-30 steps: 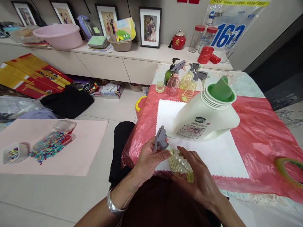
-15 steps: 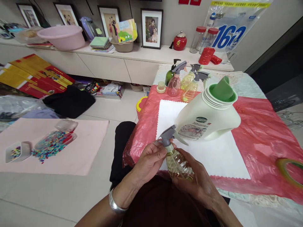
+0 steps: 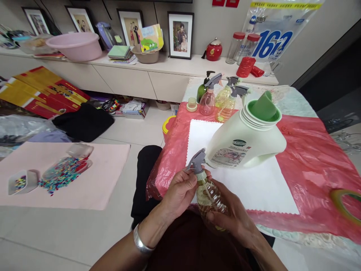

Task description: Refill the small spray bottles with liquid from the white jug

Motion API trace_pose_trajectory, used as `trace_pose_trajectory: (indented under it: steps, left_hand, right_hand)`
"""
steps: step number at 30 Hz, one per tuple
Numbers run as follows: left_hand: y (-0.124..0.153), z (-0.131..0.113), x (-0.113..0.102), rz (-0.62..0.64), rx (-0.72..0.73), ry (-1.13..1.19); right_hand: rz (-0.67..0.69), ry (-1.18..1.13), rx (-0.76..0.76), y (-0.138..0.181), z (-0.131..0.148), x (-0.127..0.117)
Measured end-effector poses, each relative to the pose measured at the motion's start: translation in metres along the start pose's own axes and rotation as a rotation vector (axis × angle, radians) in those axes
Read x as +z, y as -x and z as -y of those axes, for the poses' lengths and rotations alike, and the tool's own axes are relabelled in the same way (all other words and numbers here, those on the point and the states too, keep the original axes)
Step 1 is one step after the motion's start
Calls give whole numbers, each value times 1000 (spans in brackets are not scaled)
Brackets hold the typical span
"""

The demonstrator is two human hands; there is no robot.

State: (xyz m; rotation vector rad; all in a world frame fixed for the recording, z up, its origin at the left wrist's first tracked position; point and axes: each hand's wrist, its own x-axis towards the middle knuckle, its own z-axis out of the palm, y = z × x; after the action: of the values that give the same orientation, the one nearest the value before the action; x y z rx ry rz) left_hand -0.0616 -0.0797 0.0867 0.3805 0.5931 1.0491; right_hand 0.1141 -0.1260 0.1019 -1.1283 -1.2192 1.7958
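right hand [image 3: 234, 216] wraps its grip round a clear spray bottle [image 3: 210, 197] part-filled with yellowish liquid, held over the lap at the worktop [image 3: 310, 158] edge; left hand [image 3: 179, 190] pinches its grey trigger head [image 3: 197, 163]. big white jug [image 3: 245, 137] stands just behind.

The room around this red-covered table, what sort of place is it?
Most likely a home living room: framed family photographs lean on a long low cream cabinet, and a pink plastic washbasin sits there too.
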Motion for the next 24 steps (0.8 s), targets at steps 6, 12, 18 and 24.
trace_pose_trajectory:
  steps: [6,12,18,24]
  left_hand:
    - [0,1,5,-25,17,-14]
    - [-2,0,1,-75,-2,-37]
    - [-1,-1,1,-4,-1,-83]
    - [-2,0,3,-81,-1,-125]
  right_hand:
    - [23,-88,-2,-2,-4,0]
    - [21,-139,-2,-4,-5,2]
    - [37,-192,-8,-5,-1,3]
    - [17,-147,-6,-6,-4,1]
